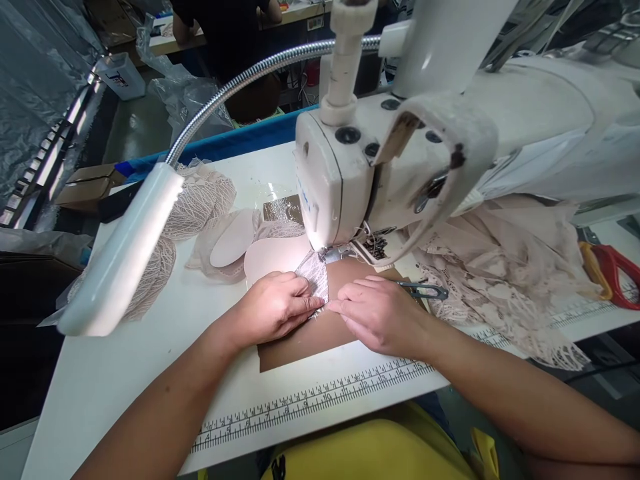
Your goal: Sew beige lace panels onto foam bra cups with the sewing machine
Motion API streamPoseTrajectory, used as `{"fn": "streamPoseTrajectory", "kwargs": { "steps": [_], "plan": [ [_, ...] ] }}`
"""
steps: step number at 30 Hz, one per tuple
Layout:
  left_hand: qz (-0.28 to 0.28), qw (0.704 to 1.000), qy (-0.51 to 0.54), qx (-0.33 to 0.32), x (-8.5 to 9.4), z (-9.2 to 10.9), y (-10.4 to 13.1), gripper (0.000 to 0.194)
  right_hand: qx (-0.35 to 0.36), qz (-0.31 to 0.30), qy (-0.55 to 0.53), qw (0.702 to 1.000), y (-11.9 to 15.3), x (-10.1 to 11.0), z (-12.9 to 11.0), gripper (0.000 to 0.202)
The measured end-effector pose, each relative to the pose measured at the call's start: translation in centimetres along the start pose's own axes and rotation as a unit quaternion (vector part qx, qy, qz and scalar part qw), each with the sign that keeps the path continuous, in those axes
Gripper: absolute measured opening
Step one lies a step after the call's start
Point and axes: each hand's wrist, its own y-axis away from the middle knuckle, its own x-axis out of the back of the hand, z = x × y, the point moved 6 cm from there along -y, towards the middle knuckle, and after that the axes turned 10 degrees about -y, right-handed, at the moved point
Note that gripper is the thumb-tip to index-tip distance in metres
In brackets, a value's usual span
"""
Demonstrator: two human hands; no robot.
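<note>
Under the needle area of a white sewing machine (325, 180) lies a small piece of white lace fabric (316, 275), joined to or lying beside a smooth pale cup-shaped piece (273, 257). My left hand (277, 303) is closed, its thumb and fingers pressed on the lace's near left edge. Closed too, my right hand (377, 313) has its fingertips together at the lace's near right corner. Both hands rest over a brown sheet (295, 350) on the table. Grey thread snips (430, 291) poke out beyond my right hand; whether it touches them is hidden.
A lamp (125, 250) on a bendable metal neck hangs at left. Lace bundles (200, 197) lie behind it. More lace fabric (490, 267) and red-handled scissors (617, 273) lie at right. A printed ruler (310, 403) runs along the front edge. Another person (225, 47) is beyond.
</note>
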Motion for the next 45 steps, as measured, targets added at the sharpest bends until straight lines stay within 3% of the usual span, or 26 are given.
{"fn": "streamPoseTrajectory", "kwargs": {
  "steps": [4,9,13,16,22,33,45],
  "plan": [
    [0.006,1.000,-0.012,-0.006,0.0,0.1,0.0,0.027,-0.007,0.042,0.003,0.999,-0.1,0.4,0.2,0.027],
    [0.002,1.000,0.019,0.010,0.0,0.1,0.2,0.027,0.009,0.011,0.031,0.999,-0.4,-0.3,0.0,0.031],
    [0.047,0.994,0.071,0.063,0.7,-0.5,-0.1,0.026,0.014,0.011,0.040,0.999,-0.4,-0.5,0.0,0.027],
    [0.076,0.992,0.041,0.087,1.0,-0.9,-0.6,0.027,0.011,0.020,0.045,0.999,-0.3,-0.5,0.1,0.025],
    [0.025,0.997,-0.045,0.059,-0.2,-1.0,-1.4,0.031,-0.001,0.007,0.033,0.999,-0.3,-0.5,0.2,0.025],
    [-0.015,0.994,-0.089,0.064,-0.6,-1.2,-1.6,0.036,-0.061,-0.001,0.052,0.997,-0.6,-0.5,0.9,0.023],
    [0.000,0.993,-0.105,0.054,-0.3,-1.6,-1.4,0.032,-0.148,0.017,0.097,0.984,-1.6,0.0,1.8,0.031]
  ]
}}
